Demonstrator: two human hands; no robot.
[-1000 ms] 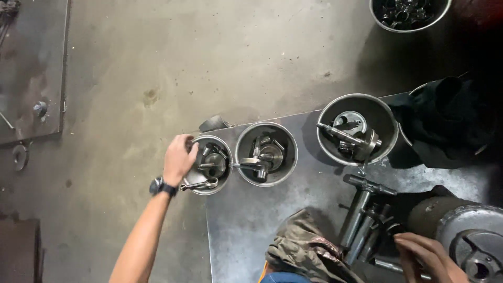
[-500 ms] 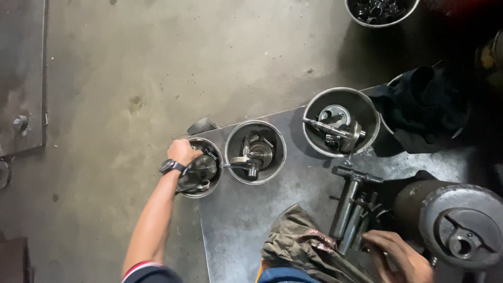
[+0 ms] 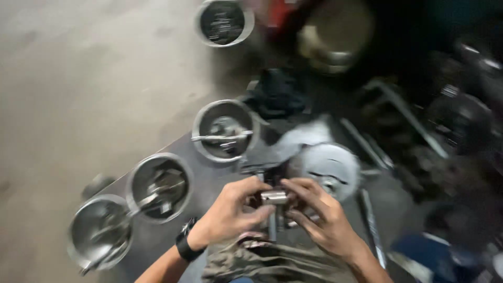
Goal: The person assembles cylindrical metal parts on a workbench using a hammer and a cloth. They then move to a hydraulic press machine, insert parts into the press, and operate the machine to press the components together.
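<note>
Hands meet over grey metal table (image 3: 157, 236). Left hand (image 3: 230, 217) and right hand (image 3: 317, 217) both pinch small shiny silver metal tube (image 3: 274, 197), blurry, between fingertips.

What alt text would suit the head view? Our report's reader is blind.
Both bare hands, left hand and right hand, pinch a small shiny metal cylinder between them over a grey metal table. Three round metal bowls of parts sit to the left; the picture is motion-blurred.
</note>
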